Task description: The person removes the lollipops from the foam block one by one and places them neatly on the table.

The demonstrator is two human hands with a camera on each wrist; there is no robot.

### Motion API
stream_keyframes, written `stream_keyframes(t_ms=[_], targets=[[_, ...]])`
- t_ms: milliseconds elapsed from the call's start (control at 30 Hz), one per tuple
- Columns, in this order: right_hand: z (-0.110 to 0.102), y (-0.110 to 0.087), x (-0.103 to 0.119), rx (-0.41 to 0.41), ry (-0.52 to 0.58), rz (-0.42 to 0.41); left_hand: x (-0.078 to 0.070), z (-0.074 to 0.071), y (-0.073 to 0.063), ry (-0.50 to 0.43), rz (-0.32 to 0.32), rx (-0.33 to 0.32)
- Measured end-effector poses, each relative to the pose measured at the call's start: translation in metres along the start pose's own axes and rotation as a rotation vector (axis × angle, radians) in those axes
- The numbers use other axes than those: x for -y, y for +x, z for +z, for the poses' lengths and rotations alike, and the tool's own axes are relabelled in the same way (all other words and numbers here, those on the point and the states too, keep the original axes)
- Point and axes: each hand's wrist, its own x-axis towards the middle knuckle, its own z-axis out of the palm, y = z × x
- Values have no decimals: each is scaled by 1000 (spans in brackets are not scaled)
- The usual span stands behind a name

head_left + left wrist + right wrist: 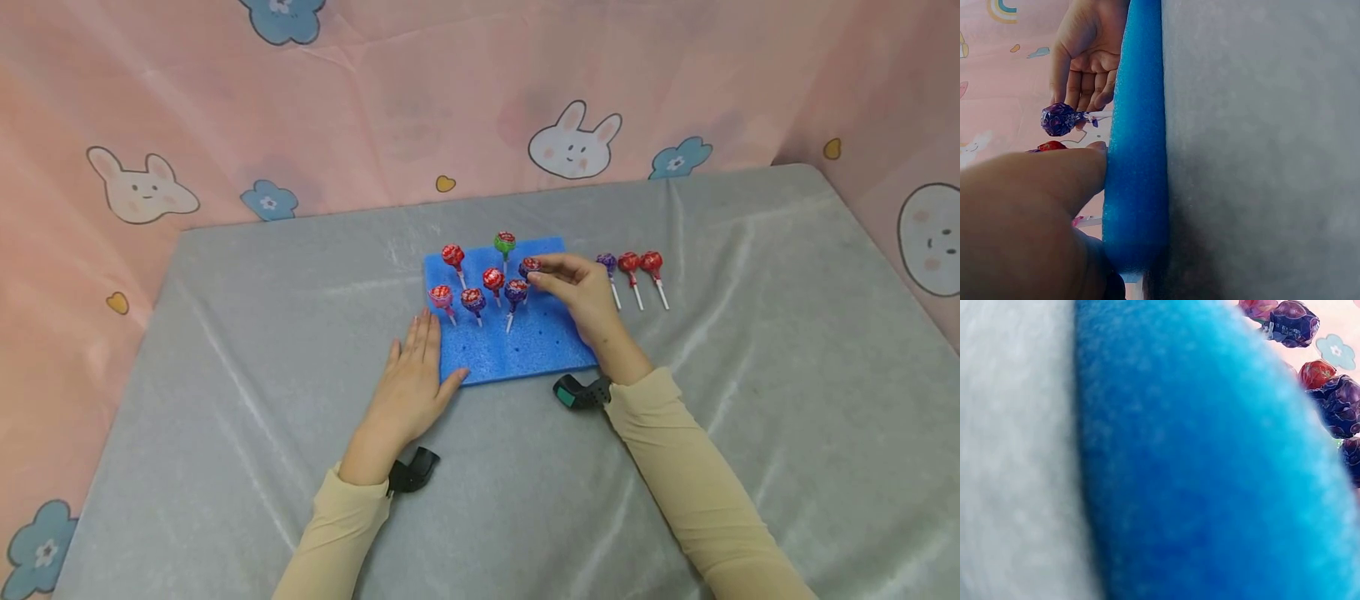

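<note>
A blue foam board lies on the table with several wrapped lollipops standing upright in it. My right hand is over the board's right side, its thumb and fingertips pinching the head of a purple-and-red lollipop. Just in front of that one stands another purple lollipop. A green lollipop is at the back, with red ones and a pink one toward the left. My left hand rests with straight fingers along the board's left edge, thumb at the front corner.
Two red lollipops and a purple one lie in a row on the grey cloth, right of the board. Small holes show in the board's front part. A pink printed curtain hangs behind the table.
</note>
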Motion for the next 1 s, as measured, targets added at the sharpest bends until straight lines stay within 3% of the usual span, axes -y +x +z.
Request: stream_keyframes(t_ms=[133, 367, 1000], targets=[[-1, 1, 0, -17, 42, -7, -1, -1, 1, -3, -2, 6], [-4, 3, 2, -78, 224, -41, -2, -3, 1, -5, 6, -4], [-14, 3, 12, -86, 413, -6, -1, -1, -1, -3, -5, 19]])
